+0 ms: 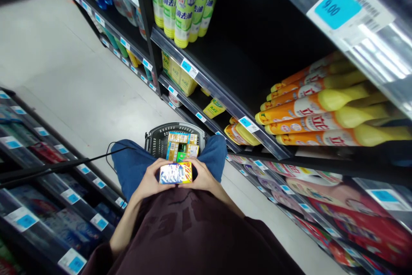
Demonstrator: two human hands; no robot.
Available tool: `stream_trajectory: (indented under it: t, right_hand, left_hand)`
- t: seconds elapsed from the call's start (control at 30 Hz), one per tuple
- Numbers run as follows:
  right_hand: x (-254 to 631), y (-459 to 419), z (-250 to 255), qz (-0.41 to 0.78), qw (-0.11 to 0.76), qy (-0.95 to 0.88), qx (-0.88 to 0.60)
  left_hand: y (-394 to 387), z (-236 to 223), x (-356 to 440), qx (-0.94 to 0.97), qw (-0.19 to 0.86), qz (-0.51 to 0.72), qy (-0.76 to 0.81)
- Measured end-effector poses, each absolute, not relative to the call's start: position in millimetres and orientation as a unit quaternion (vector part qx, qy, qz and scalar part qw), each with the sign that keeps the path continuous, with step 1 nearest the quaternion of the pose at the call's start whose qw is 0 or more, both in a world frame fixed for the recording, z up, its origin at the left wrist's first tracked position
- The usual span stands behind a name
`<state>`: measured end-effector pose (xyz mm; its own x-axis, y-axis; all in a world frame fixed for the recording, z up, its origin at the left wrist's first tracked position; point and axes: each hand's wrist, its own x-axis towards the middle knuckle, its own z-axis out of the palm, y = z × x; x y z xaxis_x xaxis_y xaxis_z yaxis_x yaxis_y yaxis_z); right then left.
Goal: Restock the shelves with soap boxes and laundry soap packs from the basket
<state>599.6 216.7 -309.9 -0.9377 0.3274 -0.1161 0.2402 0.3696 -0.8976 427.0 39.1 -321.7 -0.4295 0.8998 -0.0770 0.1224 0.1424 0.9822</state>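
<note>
A small shiny package (175, 173), blue and white with a yellow and red end, is held level in front of my waist. My left hand (150, 184) grips its left end, and my right hand (202, 175) is closed around the right end. Just beyond them, a grey perforated shopping basket (155, 145) stands between my knees. Inside it lie several yellow and white boxes (182, 138) and a green item (181, 156), partly hidden by my hands and the package.
On the right, a shelf (206, 80) carries upright yellow-green bottles (186, 4), AXE bottles (215, 107) and orange bottles (309, 112) with yellow ends. Another shelf (54, 176) of packaged goods runs along the left. Pale floor (80, 69) lies between, and a dark cable (96, 157) crosses at left.
</note>
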Motion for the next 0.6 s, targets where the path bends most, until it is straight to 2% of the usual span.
stream_trajectory:
  t: [0.13,0.27,0.37,0.5,0.6]
  right_hand:
    - [600.9,206.4,-297.4,0.538,0.021,-0.820,-0.194]
    - [599.1,202.1,-299.7,0.643,0.015,-0.744,-0.180]
    - [597.0,204.2,-311.0,0.710,0.037,-0.666,-0.227]
    - [593.7,211.1,-323.8,0.699,0.097,-0.636,-0.313]
    - [591.0,214.8,-325.6,0.703,0.082,-0.628,-0.323]
  left_hand:
    - [24.2,-332.7,438.7,0.242,0.405,0.627,0.619]
    - [12.6,-344.7,451.1,0.090,0.439,0.693,0.564]
    - [3.6,-350.1,457.9,-0.027,0.481,0.726,0.491]
    - [-5.6,-356.1,462.3,-0.104,0.491,0.742,0.444]
    - [-6.5,-359.8,460.9,-0.112,0.472,0.758,0.436]
